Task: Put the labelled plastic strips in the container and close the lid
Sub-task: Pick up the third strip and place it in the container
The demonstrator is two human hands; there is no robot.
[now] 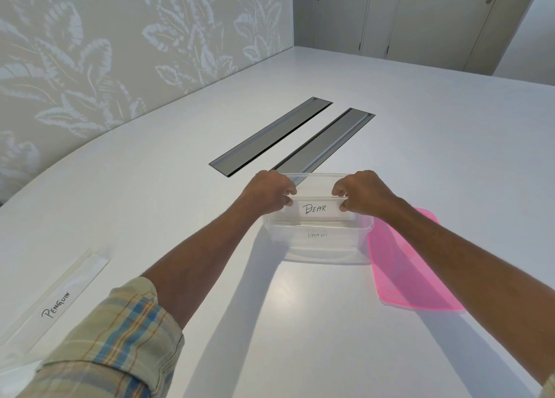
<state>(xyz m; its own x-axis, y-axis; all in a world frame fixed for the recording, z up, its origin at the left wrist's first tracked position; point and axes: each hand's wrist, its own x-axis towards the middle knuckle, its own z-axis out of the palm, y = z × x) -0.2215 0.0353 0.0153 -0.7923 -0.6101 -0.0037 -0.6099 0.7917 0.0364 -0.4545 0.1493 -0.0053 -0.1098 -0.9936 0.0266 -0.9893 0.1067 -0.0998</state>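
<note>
Head view: white table (300,322), clear container (324,247) open at centre, pink lid (411,265) flat beside it on the right. Left hand (267,192) and right hand (365,192) pinch the BEAR strip (316,208) by its ends over the container. PENGUIN strip (57,303) lies far left. Strips look light, stiff, slick; grip ends.

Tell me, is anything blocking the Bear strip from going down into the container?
Nothing visible. Both hands, left and right, hold the Bear strip by its ends over the open container. The pink lid lies on the table beside it. One strip already lies inside, low down, under the Bear strip.
</note>
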